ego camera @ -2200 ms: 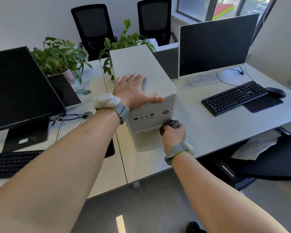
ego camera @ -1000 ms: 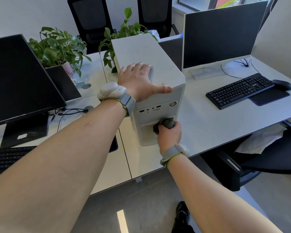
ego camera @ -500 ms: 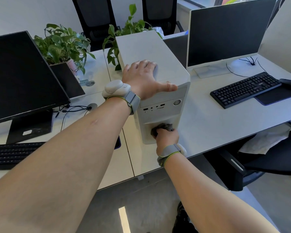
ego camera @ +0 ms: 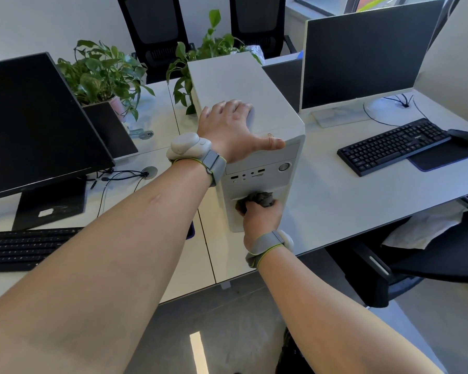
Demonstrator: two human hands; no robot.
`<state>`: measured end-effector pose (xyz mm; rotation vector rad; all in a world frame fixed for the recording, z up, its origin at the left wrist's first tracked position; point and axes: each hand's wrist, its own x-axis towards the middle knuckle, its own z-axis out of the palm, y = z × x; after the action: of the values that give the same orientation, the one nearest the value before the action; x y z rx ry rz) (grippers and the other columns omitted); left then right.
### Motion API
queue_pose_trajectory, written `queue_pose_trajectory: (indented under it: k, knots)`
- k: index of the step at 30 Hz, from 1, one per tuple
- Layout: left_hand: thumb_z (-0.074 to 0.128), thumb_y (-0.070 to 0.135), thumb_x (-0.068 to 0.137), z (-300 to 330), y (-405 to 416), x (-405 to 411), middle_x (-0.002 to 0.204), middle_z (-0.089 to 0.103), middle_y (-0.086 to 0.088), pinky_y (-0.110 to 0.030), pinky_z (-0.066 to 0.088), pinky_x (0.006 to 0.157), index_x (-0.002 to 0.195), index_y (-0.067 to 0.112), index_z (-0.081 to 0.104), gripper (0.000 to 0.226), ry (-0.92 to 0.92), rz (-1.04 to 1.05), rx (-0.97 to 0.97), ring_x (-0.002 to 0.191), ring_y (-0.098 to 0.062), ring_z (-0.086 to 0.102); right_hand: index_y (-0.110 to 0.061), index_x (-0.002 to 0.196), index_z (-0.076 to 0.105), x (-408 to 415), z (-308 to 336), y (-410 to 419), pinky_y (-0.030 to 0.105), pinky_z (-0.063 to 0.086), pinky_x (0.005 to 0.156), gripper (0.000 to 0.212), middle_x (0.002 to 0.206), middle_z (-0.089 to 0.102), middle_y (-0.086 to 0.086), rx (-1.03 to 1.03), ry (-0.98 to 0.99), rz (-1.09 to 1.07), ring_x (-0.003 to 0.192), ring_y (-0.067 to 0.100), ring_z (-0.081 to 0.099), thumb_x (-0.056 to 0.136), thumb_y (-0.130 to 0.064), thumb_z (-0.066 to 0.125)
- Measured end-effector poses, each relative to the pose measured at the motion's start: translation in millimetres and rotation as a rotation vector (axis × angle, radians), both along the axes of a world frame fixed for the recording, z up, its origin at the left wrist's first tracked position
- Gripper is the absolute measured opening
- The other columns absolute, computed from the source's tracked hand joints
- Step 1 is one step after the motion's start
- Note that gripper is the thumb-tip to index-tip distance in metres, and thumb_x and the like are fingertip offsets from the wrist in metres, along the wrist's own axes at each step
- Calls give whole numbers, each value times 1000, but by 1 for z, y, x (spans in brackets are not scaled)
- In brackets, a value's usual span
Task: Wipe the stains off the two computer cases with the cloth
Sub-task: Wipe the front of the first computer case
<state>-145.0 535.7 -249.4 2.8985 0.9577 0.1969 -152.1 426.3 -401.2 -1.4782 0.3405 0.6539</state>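
Note:
A white computer case [ego camera: 235, 82] stands upright on the white desk [ego camera: 343, 201], its front panel facing me. My left hand [ego camera: 233, 130] lies flat on the case's top near the front edge, fingers spread, thumb along the front rim. My right hand [ego camera: 260, 217] is closed around a crumpled dark grey cloth [ego camera: 257, 199] and presses it against the lower front panel, below the ports and power button. Only one case is in view.
A black monitor [ego camera: 362, 52] stands right of the case, with a black keyboard [ego camera: 392, 145], mouse [ego camera: 465, 136] and mouse pad. Another monitor [ego camera: 30, 125] and keyboard [ego camera: 19, 247] are at left. Potted plants [ego camera: 103, 74] stand behind; black chairs at back and lower right.
My right hand has slid the cloth leftward across the lower front panel from the case's right edge. My left hand stays flat on top. The view has tilted slightly.

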Motion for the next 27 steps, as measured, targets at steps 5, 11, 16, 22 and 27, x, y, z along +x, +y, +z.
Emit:
queue_pose_trajectory:
  k: [5, 11, 16, 22, 27]
  knots:
    - [34, 106, 59, 0, 0, -2, 164, 31, 5, -49, 13, 125, 156, 30, 36, 123, 10, 10, -2, 152, -22, 23, -19, 95, 59, -8, 7, 7, 55, 62, 80, 34, 93, 68, 9, 93, 85, 17, 89, 39, 71, 63, -14, 69]
    - [34, 105, 59, 0, 1, 0, 163, 32, 5, -49, 14, 124, 155, 30, 36, 122, 11, 9, 1, 152, -22, 24, -11, 101, 55, -5, 6, 11, 43, 59, 73, 25, 89, 62, 10, 21, 25, -45, 78, 31, 61, 79, -5, 67]
    - [34, 106, 59, -1, 2, 0, 160, 37, 6, -50, 17, 123, 152, 30, 40, 120, 1, 3, 9, 150, -22, 28, -11, 96, 55, -11, -1, 7, 39, 60, 64, 22, 86, 63, 9, 40, 61, -73, 80, 35, 69, 80, -3, 67]
    - [36, 104, 62, -1, 3, -1, 160, 36, 6, -48, 15, 123, 152, 30, 39, 116, -13, -17, 8, 150, -22, 27, -8, 117, 56, -13, -18, 10, 40, 60, 78, 40, 103, 66, 11, 80, 263, -52, 92, 32, 70, 80, -4, 68]
    - [39, 103, 64, 0, 2, -3, 162, 34, 6, -47, 13, 124, 153, 30, 38, 115, -19, -16, -7, 152, -21, 24, -17, 152, 38, -9, -21, 7, 36, 53, 104, 66, 125, 57, 3, 152, 474, -25, 110, 21, 64, 92, -11, 65]
